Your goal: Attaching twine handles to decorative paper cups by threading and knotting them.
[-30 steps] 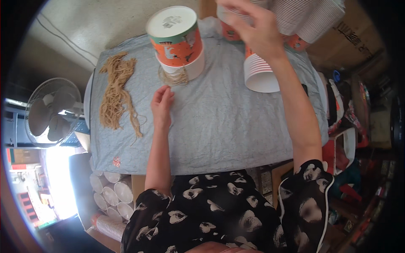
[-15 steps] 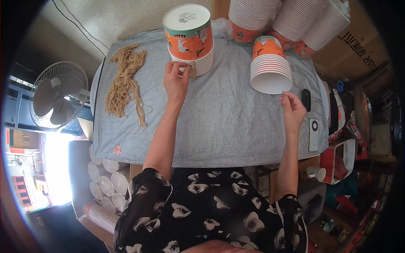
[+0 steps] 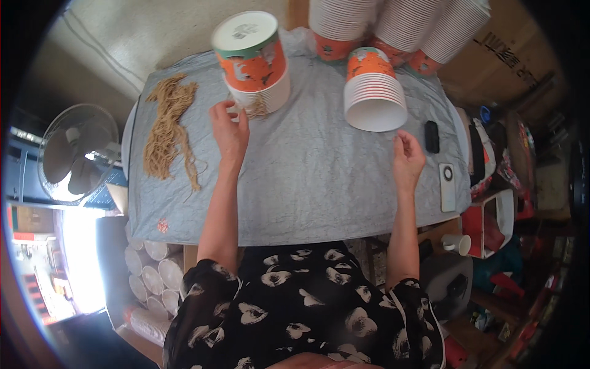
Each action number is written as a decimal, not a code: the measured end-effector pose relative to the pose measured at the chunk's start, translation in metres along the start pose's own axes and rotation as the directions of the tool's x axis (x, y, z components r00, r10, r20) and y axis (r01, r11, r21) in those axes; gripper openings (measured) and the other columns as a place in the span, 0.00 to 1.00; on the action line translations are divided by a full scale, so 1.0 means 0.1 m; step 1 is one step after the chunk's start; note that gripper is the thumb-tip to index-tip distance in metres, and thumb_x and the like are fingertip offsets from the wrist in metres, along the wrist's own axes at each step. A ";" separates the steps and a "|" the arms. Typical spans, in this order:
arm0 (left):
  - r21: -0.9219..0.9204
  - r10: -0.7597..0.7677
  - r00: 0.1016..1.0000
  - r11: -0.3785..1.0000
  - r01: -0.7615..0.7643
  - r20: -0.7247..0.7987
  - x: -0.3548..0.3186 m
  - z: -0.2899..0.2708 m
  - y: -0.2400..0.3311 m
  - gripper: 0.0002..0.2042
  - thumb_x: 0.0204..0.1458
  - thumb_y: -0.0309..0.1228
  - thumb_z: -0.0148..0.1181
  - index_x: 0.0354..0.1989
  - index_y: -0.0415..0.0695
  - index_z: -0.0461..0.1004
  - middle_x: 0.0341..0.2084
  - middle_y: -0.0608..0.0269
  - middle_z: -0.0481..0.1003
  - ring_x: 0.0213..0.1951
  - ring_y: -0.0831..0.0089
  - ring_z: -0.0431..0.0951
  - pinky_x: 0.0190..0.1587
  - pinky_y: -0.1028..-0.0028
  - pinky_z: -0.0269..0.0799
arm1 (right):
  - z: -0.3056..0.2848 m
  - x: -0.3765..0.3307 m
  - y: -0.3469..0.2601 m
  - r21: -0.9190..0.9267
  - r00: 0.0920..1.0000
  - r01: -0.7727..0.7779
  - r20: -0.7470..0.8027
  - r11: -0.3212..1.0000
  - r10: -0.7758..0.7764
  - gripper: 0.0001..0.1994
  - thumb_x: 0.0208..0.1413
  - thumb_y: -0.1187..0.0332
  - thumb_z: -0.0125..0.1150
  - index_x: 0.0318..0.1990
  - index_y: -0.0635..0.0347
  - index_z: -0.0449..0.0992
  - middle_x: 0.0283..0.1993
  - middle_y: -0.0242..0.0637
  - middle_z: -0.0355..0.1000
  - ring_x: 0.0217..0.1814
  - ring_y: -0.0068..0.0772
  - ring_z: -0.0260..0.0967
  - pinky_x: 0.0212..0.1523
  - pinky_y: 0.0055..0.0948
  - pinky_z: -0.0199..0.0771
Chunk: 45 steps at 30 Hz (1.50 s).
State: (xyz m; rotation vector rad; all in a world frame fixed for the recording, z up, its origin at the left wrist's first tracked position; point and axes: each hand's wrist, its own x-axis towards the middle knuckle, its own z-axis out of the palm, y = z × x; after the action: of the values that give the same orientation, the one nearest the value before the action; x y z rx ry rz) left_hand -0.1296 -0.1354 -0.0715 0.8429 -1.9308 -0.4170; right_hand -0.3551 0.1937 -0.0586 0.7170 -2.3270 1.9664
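A table covered with a wrinkled grey cloth is seen from above. The left hand is stretched out to the far left part of the table, its fingertips placed at the base of a stack of cups that stands upside down, orange-printed above and white at the rim below. A small tuft of tan string is seen at the foot of that stack, just beside the fingers; whether the string is pinched cannot be told, since the fingers are bent forward and seen from the back. The right hand is held above the cloth at the right, empty, with the fingers loosely curled and slightly apart. Just beyond it a second cup stack lies tilted, its open white mouth turned toward the person. At the far edge three more tall stacks are leaned together. A long bundle of twine is laid on the left part of the cloth, well apart from the right hand and near the left wrist. A small black object and a white flat device lie at the right edge. A fan stands to the left of the table.
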 end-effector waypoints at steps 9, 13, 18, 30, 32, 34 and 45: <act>-0.539 0.212 0.905 0.842 0.022 0.368 -0.39 0.83 1.39 0.07 0.53 0.24 0.66 0.39 0.41 0.76 0.34 0.56 0.77 0.33 0.64 0.82 0.33 0.68 0.78 | 0.16 0.53 0.00 -0.434 0.917 0.307 -0.102 0.847 -0.385 0.12 0.54 0.77 0.64 0.45 0.64 0.72 0.45 0.42 0.69 0.47 0.42 0.69 0.48 0.36 0.71; -0.481 0.194 0.918 0.876 -0.004 0.346 -0.32 1.16 1.58 0.09 0.50 0.24 0.67 0.37 0.42 0.74 0.33 0.55 0.75 0.33 0.58 0.80 0.35 0.62 0.76 | 0.13 0.62 0.05 -0.457 0.916 0.335 -0.048 0.824 -0.399 0.10 0.54 0.77 0.64 0.42 0.64 0.72 0.42 0.43 0.69 0.45 0.42 0.70 0.47 0.37 0.71; -0.403 0.158 0.946 0.915 -0.032 0.283 -0.30 1.24 1.57 0.10 0.49 0.23 0.68 0.38 0.41 0.73 0.32 0.57 0.75 0.31 0.63 0.79 0.35 0.67 0.75 | 0.11 0.66 0.07 -0.421 0.919 0.351 -0.019 0.836 -0.395 0.06 0.54 0.77 0.64 0.38 0.64 0.73 0.38 0.42 0.71 0.39 0.40 0.73 0.41 0.36 0.73; -0.447 0.149 0.941 0.895 0.003 0.303 -0.42 1.31 1.51 0.07 0.52 0.26 0.63 0.34 0.41 0.71 0.28 0.52 0.76 0.29 0.54 0.79 0.32 0.59 0.75 | -0.05 0.63 0.05 -0.415 0.971 0.238 0.119 0.878 -0.207 0.06 0.56 0.77 0.61 0.38 0.64 0.69 0.39 0.46 0.76 0.40 0.44 0.77 0.43 0.36 0.77; -0.479 0.152 0.923 0.877 0.038 0.353 -0.47 1.26 1.50 0.07 0.52 0.27 0.64 0.35 0.40 0.72 0.26 0.52 0.78 0.27 0.57 0.82 0.31 0.64 0.78 | -0.12 0.58 0.06 -0.343 0.979 0.190 0.134 0.920 -0.153 0.07 0.57 0.77 0.61 0.39 0.63 0.68 0.42 0.48 0.77 0.43 0.42 0.78 0.45 0.36 0.78; -0.516 0.137 0.908 0.851 0.097 0.397 -0.51 1.06 1.58 0.07 0.53 0.26 0.63 0.37 0.40 0.73 0.28 0.53 0.80 0.28 0.62 0.84 0.30 0.69 0.79 | -0.26 0.53 0.10 -0.071 0.972 0.150 0.193 0.986 -0.134 0.07 0.60 0.75 0.59 0.41 0.64 0.67 0.53 0.51 0.76 0.53 0.36 0.77 0.53 0.33 0.76; -0.429 -0.172 0.581 0.516 0.741 0.796 -0.57 -0.46 1.27 0.15 0.58 0.29 0.61 0.50 0.32 0.77 0.28 0.56 0.83 0.27 0.76 0.82 0.31 0.76 0.81 | -0.32 -0.41 -0.53 0.226 0.802 0.080 0.563 0.971 -0.197 0.65 0.27 0.56 0.87 0.74 0.67 0.51 0.73 0.45 0.57 0.77 0.41 0.52 0.75 0.39 0.51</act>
State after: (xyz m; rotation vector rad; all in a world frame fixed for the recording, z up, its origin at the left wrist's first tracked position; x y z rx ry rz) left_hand -0.1211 -0.0030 -0.0090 0.7047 -1.7761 -2.0025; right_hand -0.3090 0.2315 -0.0148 1.6734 -2.2629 2.1461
